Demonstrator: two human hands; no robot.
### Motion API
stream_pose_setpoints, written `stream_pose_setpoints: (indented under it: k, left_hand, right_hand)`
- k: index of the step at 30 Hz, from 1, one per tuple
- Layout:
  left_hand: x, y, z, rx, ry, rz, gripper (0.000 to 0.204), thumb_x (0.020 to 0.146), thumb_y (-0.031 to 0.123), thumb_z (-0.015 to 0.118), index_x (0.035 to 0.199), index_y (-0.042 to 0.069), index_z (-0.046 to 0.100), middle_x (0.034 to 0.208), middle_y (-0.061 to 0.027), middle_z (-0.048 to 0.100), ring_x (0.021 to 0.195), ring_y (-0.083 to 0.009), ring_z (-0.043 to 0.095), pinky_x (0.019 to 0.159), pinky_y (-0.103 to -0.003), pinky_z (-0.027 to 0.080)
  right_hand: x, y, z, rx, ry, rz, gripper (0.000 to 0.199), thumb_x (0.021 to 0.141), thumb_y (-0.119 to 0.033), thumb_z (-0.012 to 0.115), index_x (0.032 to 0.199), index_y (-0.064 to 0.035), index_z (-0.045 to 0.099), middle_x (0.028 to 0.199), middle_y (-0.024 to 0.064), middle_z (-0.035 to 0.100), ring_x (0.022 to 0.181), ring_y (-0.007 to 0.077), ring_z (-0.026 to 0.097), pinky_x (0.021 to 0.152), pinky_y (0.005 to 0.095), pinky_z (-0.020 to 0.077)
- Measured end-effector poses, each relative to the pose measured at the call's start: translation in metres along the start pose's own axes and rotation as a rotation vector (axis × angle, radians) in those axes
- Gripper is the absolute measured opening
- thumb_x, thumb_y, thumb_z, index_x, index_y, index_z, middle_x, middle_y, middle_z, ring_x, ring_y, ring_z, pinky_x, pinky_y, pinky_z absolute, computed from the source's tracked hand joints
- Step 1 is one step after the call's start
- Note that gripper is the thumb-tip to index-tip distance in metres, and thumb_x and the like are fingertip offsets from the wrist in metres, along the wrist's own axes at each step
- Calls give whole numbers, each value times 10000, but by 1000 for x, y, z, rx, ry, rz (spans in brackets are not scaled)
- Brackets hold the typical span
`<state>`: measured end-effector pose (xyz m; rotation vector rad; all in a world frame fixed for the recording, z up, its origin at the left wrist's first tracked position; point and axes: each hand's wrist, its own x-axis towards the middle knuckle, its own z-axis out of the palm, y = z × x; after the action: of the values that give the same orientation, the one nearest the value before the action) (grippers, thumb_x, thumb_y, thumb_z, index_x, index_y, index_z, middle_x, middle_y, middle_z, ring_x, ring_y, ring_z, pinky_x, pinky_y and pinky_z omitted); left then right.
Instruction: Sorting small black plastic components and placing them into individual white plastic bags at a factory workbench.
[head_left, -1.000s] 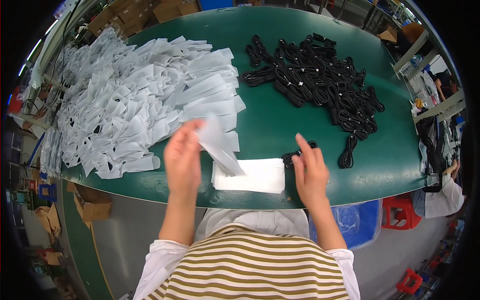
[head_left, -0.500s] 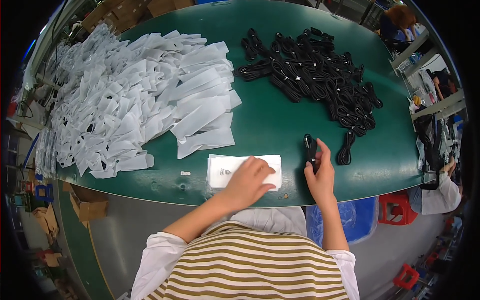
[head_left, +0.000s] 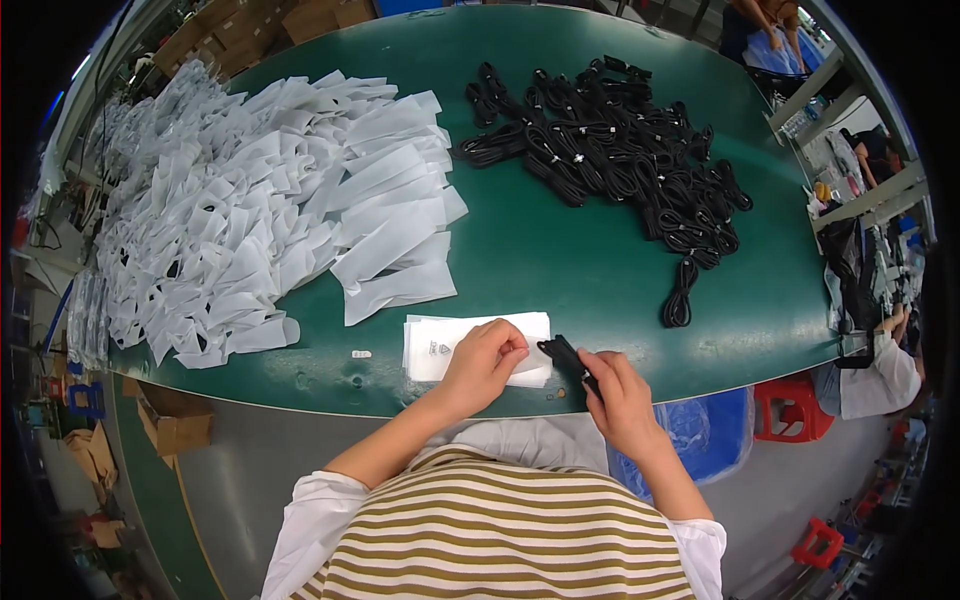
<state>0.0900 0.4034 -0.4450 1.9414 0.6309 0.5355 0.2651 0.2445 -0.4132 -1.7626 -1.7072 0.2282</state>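
A small stack of flat white bags (head_left: 425, 365) with a dark printed mark lies at the table's near edge. My left hand (head_left: 482, 362) rests on it, fingers curled and pinched together at the right end of the top bag. In my right hand (head_left: 620, 400) is a bundled black cable (head_left: 566, 356), gripped between thumb and fingers. The cable's free end points left at the bag's right end, close to my left fingertips. Whether the cable touches the bag I cannot tell.
A big heap of filled white bags (head_left: 230, 220) covers the table's left side. Several bundled black cables (head_left: 610, 150) lie in a pile at the back right, one bundle (head_left: 680, 292) nearer me. Below the edge stand a blue bin (head_left: 715, 430) and a red stool (head_left: 792, 408).
My right hand has picked up the cable bundle and brought it left and nearer, to the stack. My left fingers have curled from lying flat into a pinch at the bag's end.
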Motion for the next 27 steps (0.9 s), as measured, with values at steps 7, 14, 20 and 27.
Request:
stream_pose_setpoints:
  k: [7, 14, 20, 27]
  left_hand:
    - [4, 0, -1, -144, -11, -33, 89, 847, 2, 651, 903, 15, 583, 929, -102, 632, 841, -244, 595, 772, -333, 482]
    - [1, 13, 3, 107, -34, 419, 129, 764, 0, 665, 845, 54, 580, 1007, -100, 635, 967, -308, 564, 855, -395, 453]
    - [10, 27, -21, -18, 65, 250, 92, 814, 36, 665, 836, 55, 577, 1043, -87, 640, 1035, -252, 538, 910, -360, 420]
    - [17, 43, -40, -623, 100, 38, 48, 941, 50, 580, 914, 34, 543, 996, -78, 614, 966, -149, 563, 871, -299, 453]
  right_hand:
    - [8, 6, -5, -91, -159, -126, 480, 776, 44, 661, 1242, -37, 575, 997, 146, 563, 813, 311, 605, 705, 393, 525]
    - [-5, 16, 25, 592, -50, 432, 355, 858, 9, 655, 1205, -49, 602, 961, 73, 594, 775, 207, 597, 728, 287, 494]
    - [32, 3, 42, 791, 135, 67, 311, 877, -29, 676, 1181, -44, 613, 1095, 94, 550, 932, 147, 556, 743, 249, 472]
    - [66, -15, 37, 616, 138, -95, 323, 830, -16, 708, 1145, -53, 650, 1129, 124, 525, 855, 157, 573, 702, 266, 504]
